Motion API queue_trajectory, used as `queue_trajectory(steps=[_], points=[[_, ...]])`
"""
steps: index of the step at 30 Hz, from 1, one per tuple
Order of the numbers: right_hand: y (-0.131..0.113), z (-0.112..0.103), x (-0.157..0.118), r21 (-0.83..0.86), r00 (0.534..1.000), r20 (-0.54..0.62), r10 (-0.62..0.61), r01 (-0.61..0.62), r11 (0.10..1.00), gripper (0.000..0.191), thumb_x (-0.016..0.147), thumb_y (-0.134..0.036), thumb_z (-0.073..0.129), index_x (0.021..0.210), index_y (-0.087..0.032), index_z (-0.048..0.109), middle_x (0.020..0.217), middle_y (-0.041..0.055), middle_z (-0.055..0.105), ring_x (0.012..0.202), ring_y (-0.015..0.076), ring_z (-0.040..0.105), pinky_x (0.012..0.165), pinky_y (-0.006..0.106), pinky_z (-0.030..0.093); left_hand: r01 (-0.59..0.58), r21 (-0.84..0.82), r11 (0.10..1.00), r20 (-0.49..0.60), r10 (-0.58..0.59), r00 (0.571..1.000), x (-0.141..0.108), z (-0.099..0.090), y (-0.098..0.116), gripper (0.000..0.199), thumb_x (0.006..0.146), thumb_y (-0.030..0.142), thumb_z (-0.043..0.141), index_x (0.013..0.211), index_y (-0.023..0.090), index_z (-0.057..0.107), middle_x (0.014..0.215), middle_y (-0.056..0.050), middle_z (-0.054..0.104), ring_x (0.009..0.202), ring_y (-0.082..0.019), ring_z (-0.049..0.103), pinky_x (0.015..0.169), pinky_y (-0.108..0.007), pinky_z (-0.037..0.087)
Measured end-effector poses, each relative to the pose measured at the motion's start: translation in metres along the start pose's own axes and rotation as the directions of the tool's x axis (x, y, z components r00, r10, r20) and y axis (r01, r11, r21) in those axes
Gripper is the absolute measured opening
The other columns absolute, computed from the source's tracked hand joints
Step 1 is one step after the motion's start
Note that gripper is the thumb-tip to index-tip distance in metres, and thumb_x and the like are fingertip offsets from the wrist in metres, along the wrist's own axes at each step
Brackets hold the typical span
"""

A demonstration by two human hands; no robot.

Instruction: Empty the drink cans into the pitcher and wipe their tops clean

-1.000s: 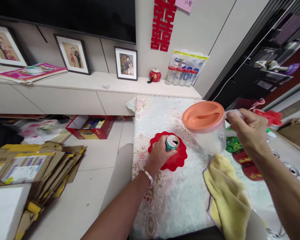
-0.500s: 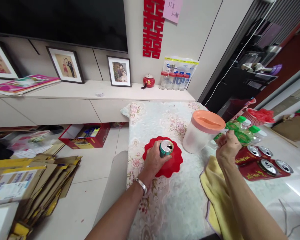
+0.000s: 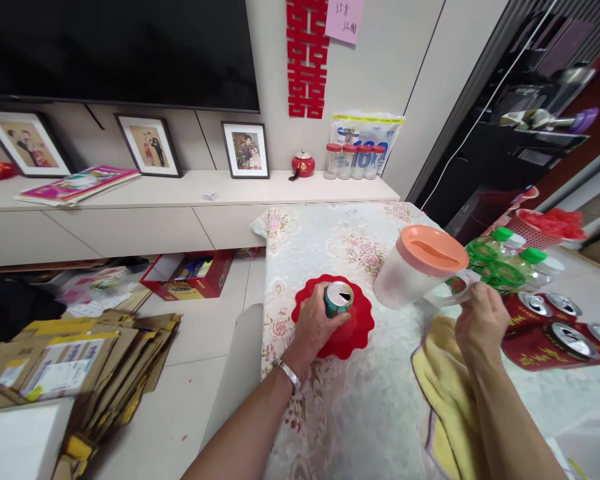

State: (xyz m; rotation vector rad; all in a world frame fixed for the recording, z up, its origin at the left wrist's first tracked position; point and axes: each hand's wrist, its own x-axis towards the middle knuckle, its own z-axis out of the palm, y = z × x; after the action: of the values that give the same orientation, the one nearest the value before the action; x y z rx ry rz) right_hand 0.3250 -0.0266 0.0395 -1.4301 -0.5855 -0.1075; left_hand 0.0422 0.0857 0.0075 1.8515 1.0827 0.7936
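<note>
My left hand (image 3: 314,320) is wrapped round a green can (image 3: 339,299) with an opened top, over a red scalloped plate (image 3: 359,327) on the flowered tablecloth (image 3: 330,240). To the right stands a frosted pitcher (image 3: 403,277) with an orange lid (image 3: 433,248), tilted a little in view. My right hand (image 3: 483,320) is closed on the pitcher's clear handle. Below that hand and wrist lies a yellow cloth (image 3: 447,393).
Red cans (image 3: 545,345) and green-capped bottles (image 3: 497,257) stand right of my right hand, with a pink basket (image 3: 535,230) behind. Four-sided frames and lidded jars (image 3: 347,162) line the white cabinet (image 3: 180,193). Flattened cardboard (image 3: 145,353) lies on the floor at left.
The view has shifted slightly, so most things sit further right or left-shifted edges show more. My left hand still holds the can; my right hand's fingers now show on the pitcher handle.
</note>
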Motion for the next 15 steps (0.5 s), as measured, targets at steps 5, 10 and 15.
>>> queue_trajectory(steps=[5,10,15], points=[[-0.014,-0.011,-0.036,-0.014,0.963,-0.258,-0.077,0.076,0.997,0.050,0.087,-0.052,0.071,0.123,-0.017,0.070,0.111,0.0071,0.068,0.096,0.0212,0.064,0.087,0.040,0.053,0.020,-0.026,0.999,0.016,-0.019,1.000,0.000,-0.001,0.001,0.069,0.074,0.025,0.084,0.135,0.025,0.051,0.133,-0.009,0.069,0.120,-0.034,0.067,0.104,-0.052,0.052],[-0.015,-0.018,-0.095,-0.085,0.995,0.052,-0.090,0.094,0.992,0.033,0.093,-0.048,0.067,0.107,-0.019,0.073,0.090,0.0043,0.068,0.075,0.0176,0.062,0.078,0.035,0.051,0.014,0.002,1.000,0.019,-0.014,1.000,0.000,-0.001,0.002,0.067,0.073,0.023,0.083,0.134,0.026,0.054,0.130,-0.008,0.071,0.122,-0.034,0.066,0.108,-0.053,0.048],[-0.004,-0.012,-0.128,-0.270,0.849,0.525,-0.063,0.236,0.934,0.033,0.097,-0.049,0.059,0.086,-0.021,0.072,0.081,0.0045,0.070,0.070,0.0183,0.063,0.066,0.030,0.049,-0.009,0.031,0.999,-0.001,0.009,1.000,-0.001,0.000,0.002,0.064,0.074,0.023,0.083,0.131,0.026,0.054,0.129,-0.007,0.070,0.122,-0.034,0.066,0.107,-0.054,0.049]])
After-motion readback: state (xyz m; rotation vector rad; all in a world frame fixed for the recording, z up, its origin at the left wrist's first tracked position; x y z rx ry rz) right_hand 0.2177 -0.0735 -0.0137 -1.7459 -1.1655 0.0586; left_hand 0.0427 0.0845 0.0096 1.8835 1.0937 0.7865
